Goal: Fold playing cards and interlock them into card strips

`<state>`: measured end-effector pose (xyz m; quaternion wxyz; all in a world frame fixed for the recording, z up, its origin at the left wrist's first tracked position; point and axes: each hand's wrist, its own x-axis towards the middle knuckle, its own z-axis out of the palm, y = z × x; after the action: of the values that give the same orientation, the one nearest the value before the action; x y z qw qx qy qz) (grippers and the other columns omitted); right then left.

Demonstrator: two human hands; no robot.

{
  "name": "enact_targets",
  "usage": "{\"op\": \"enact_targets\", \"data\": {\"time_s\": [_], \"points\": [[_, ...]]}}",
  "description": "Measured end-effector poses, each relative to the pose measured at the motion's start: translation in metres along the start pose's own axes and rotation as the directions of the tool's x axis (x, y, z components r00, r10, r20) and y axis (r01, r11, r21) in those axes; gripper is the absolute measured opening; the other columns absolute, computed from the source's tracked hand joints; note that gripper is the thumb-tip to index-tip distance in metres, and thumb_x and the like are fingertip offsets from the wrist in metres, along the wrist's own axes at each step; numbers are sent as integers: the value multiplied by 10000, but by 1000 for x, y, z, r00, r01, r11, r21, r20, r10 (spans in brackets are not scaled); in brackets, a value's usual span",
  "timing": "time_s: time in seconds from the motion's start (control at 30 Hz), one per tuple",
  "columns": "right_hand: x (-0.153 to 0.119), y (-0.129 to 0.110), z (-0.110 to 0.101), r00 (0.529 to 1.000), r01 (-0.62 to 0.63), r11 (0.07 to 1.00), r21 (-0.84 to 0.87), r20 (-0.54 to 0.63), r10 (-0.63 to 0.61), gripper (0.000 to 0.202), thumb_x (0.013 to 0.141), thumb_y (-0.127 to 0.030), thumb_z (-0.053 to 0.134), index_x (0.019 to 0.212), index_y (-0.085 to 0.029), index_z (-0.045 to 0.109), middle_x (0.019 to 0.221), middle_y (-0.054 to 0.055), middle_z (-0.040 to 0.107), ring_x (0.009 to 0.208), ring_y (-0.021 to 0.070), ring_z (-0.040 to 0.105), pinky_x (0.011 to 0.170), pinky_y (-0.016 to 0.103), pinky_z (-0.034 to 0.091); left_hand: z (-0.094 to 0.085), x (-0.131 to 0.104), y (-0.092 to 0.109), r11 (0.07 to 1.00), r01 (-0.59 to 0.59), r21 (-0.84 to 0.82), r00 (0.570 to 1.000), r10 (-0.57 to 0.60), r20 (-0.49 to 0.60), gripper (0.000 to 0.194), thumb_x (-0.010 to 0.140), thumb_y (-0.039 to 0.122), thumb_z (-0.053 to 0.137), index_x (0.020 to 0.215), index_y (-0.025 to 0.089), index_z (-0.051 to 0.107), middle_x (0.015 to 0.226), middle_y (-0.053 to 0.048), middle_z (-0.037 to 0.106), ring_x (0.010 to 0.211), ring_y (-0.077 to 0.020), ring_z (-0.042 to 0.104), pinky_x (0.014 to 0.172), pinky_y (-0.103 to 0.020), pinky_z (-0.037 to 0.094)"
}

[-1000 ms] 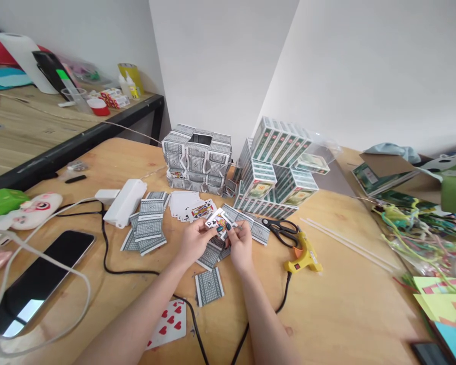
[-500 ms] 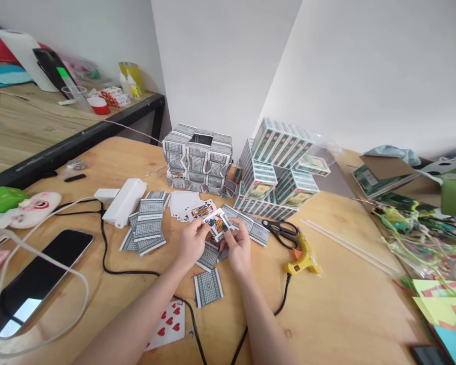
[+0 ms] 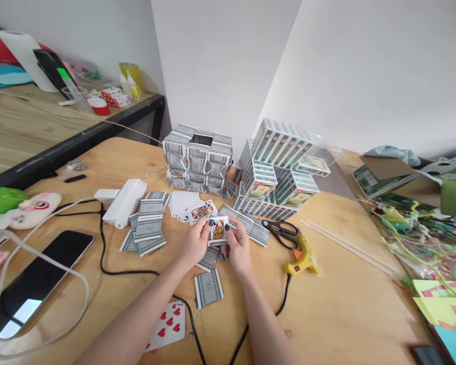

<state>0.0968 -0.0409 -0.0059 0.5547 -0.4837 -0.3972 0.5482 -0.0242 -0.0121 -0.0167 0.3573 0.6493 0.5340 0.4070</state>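
Note:
Near the middle of the table, my left hand and my right hand pinch one face card from its two sides, picture side up. Beneath and just in front of them are patterned folded cards, with a single folded card nearer me. To the left is a pile of folded cards. Loose white-faced cards fan out behind my left hand. A hollow block built from folded cards stands at the back. A row of folded cards lies to the right of my right hand.
Boxed card decks are stacked at the back right. Black scissors and a yellow glue gun lie right of my hands. A heart card, black cables, a phone and a white power strip are to the left.
The face card has turned from a slant to nearly level, and my fingers have shifted slightly along its edges. The things on the table have not moved.

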Motion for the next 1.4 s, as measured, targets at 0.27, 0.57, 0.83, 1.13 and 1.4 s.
{"op": "enact_targets", "data": {"time_s": [0.27, 0.57, 0.83, 1.13, 1.4], "points": [[1, 6, 5, 999, -46, 999, 16, 17, 45, 253, 804, -440, 453, 918, -237, 353, 518, -125, 466, 245, 38, 431, 229, 101, 276, 3, -1, 0, 1000, 1, -28, 1000, -2, -25, 248, 841, 250, 345, 964, 172, 546, 866, -47, 621, 775, -174, 571, 685, -269, 444], [2, 9, 4, 990, -129, 985, 115, 77, 121, 231, 794, -409, 462, 894, -252, 325, 456, -125, 495, 251, 69, 450, 233, 118, 302, 7, -3, 3, 988, 78, -131, 997, -81, -18, 205, 814, 206, 333, 890, 170, 520, 746, -22, 579, 673, -150, 537, 605, -244, 434], [1, 10, 2, 964, -219, 963, 160, 191, 187, 143, 799, -320, 381, 913, -252, 328, 395, -115, 498, 264, 119, 486, 229, 141, 289, 3, -8, 10, 996, 61, -71, 996, -65, -61, 179, 782, 175, 320, 800, 180, 499, 620, 18, 512, 564, -128, 475, 523, -217, 371], [0, 7, 5, 975, -165, 977, 137, 171, 140, 160, 806, -317, 376, 943, -238, 351, 378, -116, 498, 239, 101, 459, 238, 123, 280, 2, -7, 12, 981, 59, -184, 992, -77, -96, 219, 764, 167, 339, 819, 166, 550, 702, 6, 566, 630, -126, 512, 565, -213, 407], [1, 9, 3, 977, -161, 973, 166, 167, 134, 135, 798, -286, 388, 918, -244, 344, 372, -115, 503, 244, 112, 473, 228, 122, 274, 1, -7, 15, 958, 90, -273, 991, -114, -70, 201, 746, 162, 360, 788, 177, 556, 703, 15, 563, 628, -119, 510, 560, -207, 415]]}}
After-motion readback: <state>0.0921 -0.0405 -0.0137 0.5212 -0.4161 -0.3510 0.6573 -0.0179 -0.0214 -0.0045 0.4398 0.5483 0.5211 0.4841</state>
